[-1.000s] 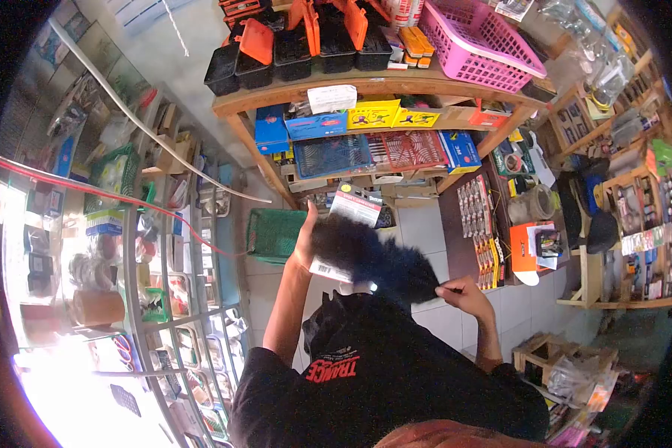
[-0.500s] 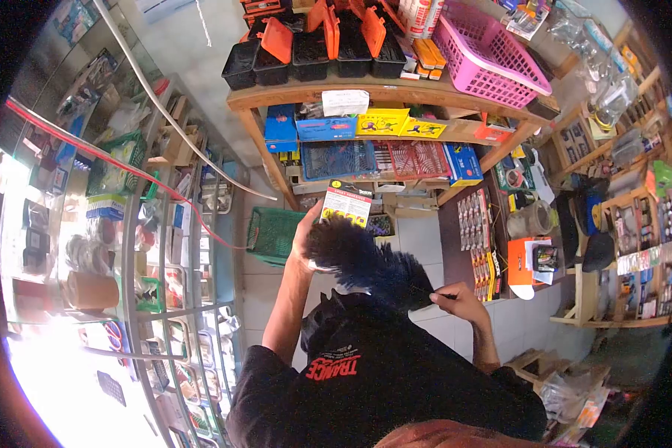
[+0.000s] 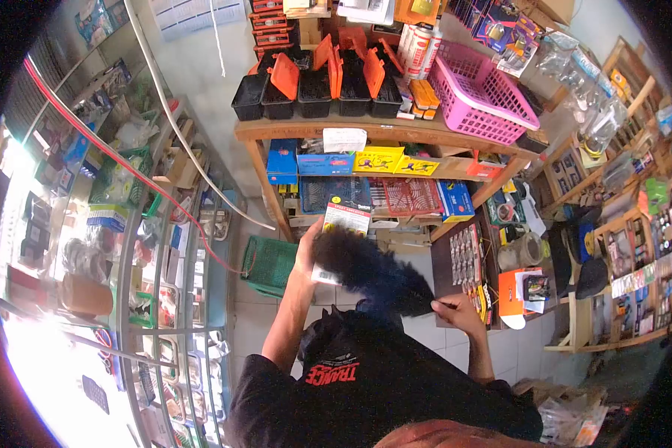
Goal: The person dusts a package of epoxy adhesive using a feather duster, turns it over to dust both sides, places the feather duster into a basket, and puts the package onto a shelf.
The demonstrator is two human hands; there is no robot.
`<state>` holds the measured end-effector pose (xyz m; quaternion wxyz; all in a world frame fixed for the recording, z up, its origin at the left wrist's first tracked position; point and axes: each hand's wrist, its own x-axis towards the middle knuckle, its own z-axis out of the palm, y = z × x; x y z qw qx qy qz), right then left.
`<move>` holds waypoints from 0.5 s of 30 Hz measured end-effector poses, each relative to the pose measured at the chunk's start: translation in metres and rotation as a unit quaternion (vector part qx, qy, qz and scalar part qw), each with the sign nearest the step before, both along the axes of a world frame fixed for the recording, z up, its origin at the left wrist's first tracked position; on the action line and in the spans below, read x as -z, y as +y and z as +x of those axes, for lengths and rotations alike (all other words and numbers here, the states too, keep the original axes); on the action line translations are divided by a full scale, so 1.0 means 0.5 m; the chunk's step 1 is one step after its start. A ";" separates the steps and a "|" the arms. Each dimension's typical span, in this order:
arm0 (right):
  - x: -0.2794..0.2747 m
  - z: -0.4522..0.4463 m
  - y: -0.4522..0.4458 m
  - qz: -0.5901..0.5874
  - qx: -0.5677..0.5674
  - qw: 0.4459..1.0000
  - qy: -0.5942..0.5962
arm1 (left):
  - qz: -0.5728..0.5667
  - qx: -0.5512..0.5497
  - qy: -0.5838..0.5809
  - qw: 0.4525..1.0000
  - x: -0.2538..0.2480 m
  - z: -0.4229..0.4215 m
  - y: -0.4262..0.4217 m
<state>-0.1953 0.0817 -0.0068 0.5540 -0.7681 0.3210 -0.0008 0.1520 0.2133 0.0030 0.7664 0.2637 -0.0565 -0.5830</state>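
In my left hand (image 3: 305,252) is an upright printed card pack (image 3: 349,216), white with a red band and a yellow spot, gripped at its left edge. A dark, fluffy feather duster (image 3: 377,267) lies across the lower part of the pack and hides much of its front. My right hand (image 3: 461,313) is closed round the thin end of the duster at its right. Both hands are out in front of my black shirt (image 3: 381,373).
Ahead stands a wooden shelf (image 3: 396,128) with black bins (image 3: 315,98), orange lids and a pink basket (image 3: 493,112). A green basket (image 3: 267,265) is on the tiled floor. Glass-fronted shelves line the left; packed wooden racks (image 3: 635,246) fill the right. A red cable (image 3: 119,159) hangs at left.
My view has tilted up, so the shelf sits lower in the picture. The feather duster has shifted a little over the card pack. Both hands keep their holds.
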 end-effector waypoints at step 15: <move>0.030 -0.002 0.016 0.028 0.053 0.998 -0.035 | -0.050 0.000 0.046 0.998 0.066 0.034 -0.044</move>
